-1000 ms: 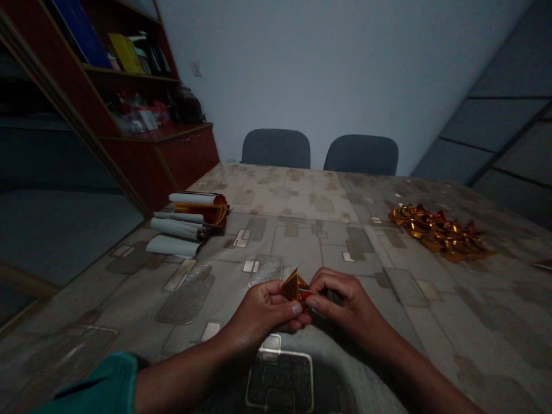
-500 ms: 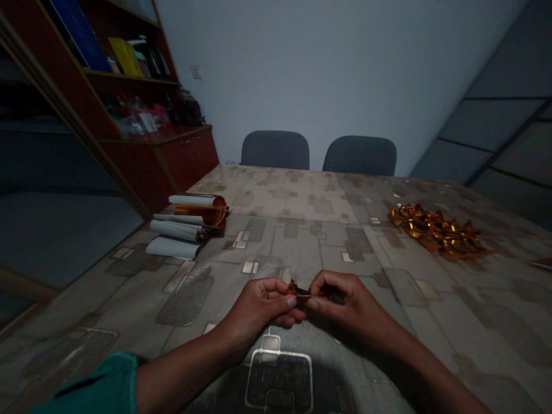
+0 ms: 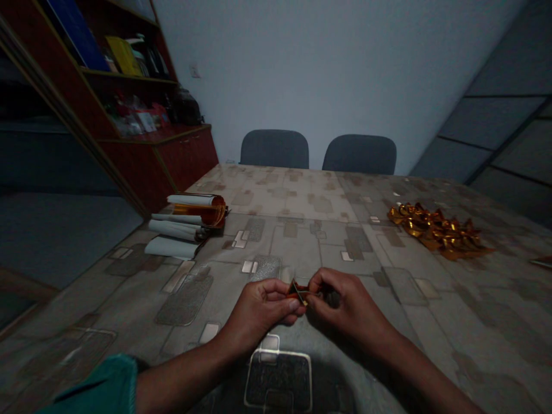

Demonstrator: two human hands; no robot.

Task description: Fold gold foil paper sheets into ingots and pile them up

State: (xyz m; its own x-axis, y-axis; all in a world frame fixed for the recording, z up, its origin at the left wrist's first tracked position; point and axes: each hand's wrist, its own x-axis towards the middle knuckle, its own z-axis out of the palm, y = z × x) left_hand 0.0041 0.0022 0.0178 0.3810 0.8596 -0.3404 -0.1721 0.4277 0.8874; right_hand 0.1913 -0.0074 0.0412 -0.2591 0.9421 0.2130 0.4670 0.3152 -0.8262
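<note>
Between my two hands, just above the near part of the table, is a small folded piece of gold foil paper (image 3: 297, 292). My left hand (image 3: 269, 302) pinches its left side with thumb and fingers. At the other end, the thumb and forefinger of my right hand (image 3: 338, 293) close on its right side. Fingers cover part of the paper, so its full shape is hidden. On the right of the table lies a cluster of folded gold foil pieces (image 3: 437, 230). Rolled and curled foil sheets with pale backs (image 3: 181, 227) lie at the left.
A patterned cloth covers the table (image 3: 293, 195). Behind its far edge stand two grey chairs (image 3: 275, 149) against the wall. A red-brown cabinet (image 3: 185, 155) with filled shelves is at the left. A flat thing (image 3: 542, 262) shows at the right edge.
The foil paper has turned between my fingers, and a flat pointed face with a pale edge now shows. Both hands keep their hold nearly in place.
</note>
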